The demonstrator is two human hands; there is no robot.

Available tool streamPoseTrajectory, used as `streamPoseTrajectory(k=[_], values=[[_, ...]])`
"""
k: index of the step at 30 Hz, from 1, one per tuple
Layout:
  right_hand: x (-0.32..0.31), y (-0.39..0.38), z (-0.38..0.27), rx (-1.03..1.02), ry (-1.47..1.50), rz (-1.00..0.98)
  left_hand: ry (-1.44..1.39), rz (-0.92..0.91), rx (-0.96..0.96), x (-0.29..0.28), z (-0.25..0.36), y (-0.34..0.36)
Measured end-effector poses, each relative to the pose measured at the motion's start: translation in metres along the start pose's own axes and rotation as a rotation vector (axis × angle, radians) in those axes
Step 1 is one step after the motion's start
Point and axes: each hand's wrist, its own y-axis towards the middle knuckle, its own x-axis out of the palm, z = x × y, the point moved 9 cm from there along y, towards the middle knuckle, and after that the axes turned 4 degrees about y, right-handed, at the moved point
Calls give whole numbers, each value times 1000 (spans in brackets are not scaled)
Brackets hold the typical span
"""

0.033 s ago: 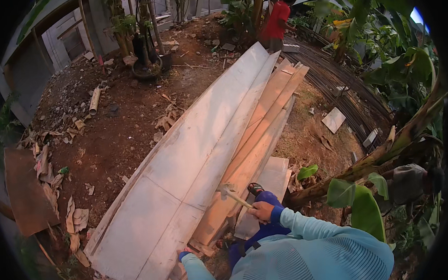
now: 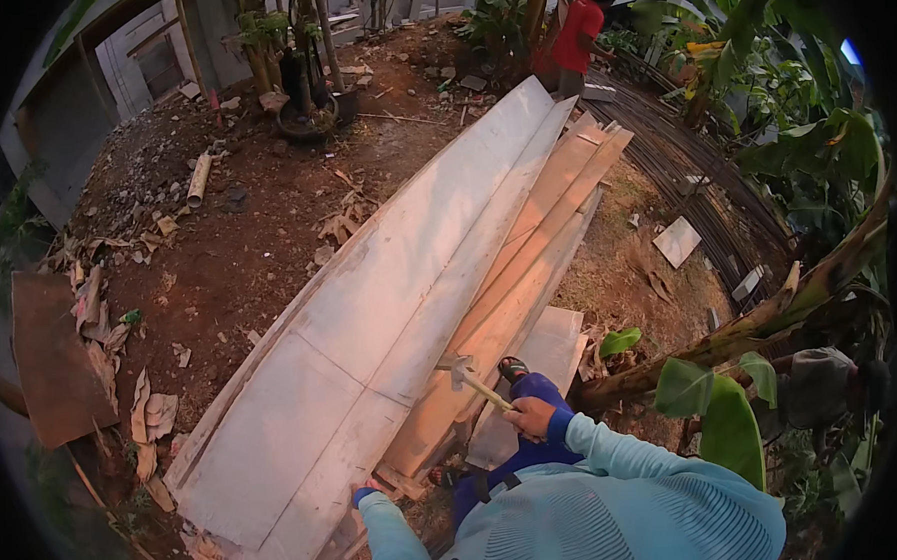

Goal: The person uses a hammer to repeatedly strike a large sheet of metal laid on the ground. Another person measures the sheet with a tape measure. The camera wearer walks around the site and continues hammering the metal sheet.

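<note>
My right hand [image 2: 532,416] is closed around the wooden handle of a hammer [image 2: 462,372]. Its metal head is over the edge of the light wooden planks [image 2: 444,415], beside a long white panel [image 2: 318,386]. The panel runs away from me, with a seam along it and a line across it. At the panel's near right edge is my left hand [image 2: 366,490], seemingly closed on that edge; its fingers are mostly hidden by the blue cuff.
A brown sheet [image 2: 60,357] lies on the soil at left. Rebar rods [image 2: 663,141] stretch along the right, near a person in a red shirt [image 2: 578,39]. A slanting trunk [image 2: 741,337] and broad leaves [image 2: 730,423] border my right side. Potted plants [image 2: 306,116] stand far off.
The whole view has shifted slightly, with the far ground moving a little right. The hammer stays in my right hand, and my left hand remains at the panel's edge.
</note>
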Motion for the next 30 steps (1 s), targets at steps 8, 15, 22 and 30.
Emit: streamPoseTrajectory(k=[8,15,22,30], values=[[5,12,-42,-101,-18,79,-184,52,-56,22,5,-1],[31,-16,-263,-918,-190,411,-144,173,-74,13,0,-18],[74,85,-167,-609,-726,285,-194,275,15,21,4,-48],[116,69,-222,-783,-717,189,-215,332,11,18,17,-73]])
